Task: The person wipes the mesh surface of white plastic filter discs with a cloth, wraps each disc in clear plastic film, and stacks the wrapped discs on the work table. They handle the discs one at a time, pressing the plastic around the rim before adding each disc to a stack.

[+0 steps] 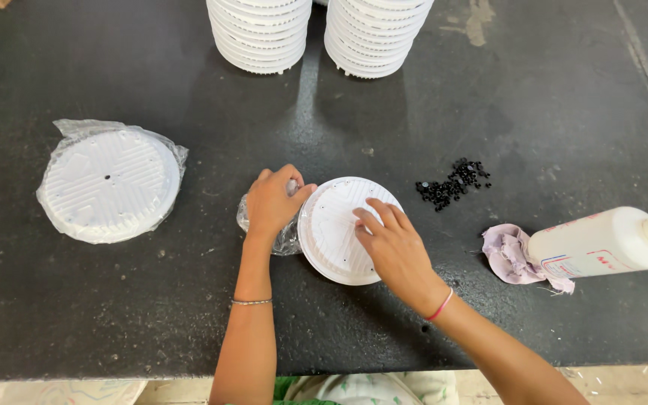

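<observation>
Your right hand [393, 244] is lying flat, fingers spread, on a round white plate [343, 229] on the dark counter [114, 315]. Your left hand [273, 201] is pinching the clear plastic bag [288, 238] at the plate's left edge. Farther off are sitting small black bits [453, 183], a white bottle [601, 242], a bagged plate [108, 182] and two white stacks [316, 34].

white ribbed disc [339, 229], black table [489, 112]

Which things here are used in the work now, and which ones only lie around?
In use: white disc, clear plastic bag, left hand, right hand.

Lying about: bagged disc, two disc stacks, black small parts, white bottle, cloth.
</observation>
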Demonstrator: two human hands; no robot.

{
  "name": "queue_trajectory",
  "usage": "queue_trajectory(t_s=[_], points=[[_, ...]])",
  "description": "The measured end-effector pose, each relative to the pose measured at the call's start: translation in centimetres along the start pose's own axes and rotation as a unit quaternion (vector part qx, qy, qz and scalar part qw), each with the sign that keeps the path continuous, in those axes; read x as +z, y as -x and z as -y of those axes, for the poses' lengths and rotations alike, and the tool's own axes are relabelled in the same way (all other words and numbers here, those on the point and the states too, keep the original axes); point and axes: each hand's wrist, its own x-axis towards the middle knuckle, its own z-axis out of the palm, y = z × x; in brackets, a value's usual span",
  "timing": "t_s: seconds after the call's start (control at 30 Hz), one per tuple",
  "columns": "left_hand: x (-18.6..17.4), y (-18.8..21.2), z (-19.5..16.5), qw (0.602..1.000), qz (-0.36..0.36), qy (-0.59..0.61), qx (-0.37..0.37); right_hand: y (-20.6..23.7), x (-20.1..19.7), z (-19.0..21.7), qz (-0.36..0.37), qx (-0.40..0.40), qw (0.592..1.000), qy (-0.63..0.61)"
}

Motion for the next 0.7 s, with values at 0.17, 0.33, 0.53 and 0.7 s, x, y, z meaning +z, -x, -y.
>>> queue_trajectory(t_s=[0.17, 0.33, 0.53, 0.7], points=[[-1.2, 0.9, 0.1, 0.997, 0.055, 0.049, -0.008, 0.4, 0.9, -2.5, 0.013, 0.032, 0.994, -0.102], [-2.9, 0.8, 0.5, 0.989, 0.118, 0.087, 0.012, 5.1, 3.5, -5.6, -0.085, 0.229, 0.888, -0.391], [-1.8, 1.1, -1.4, 0.994, 0.096, -0.037, 0.023, 12.0, 7.9, -6.6, -0.083, 0.453, 0.518, -0.721], [-1.6, 0.8, -0.5, 0.996, 0.078, -0.008, -0.042, 15.7, 9.0, -8.9, -0.086, 0.445, 0.408, -0.793]])
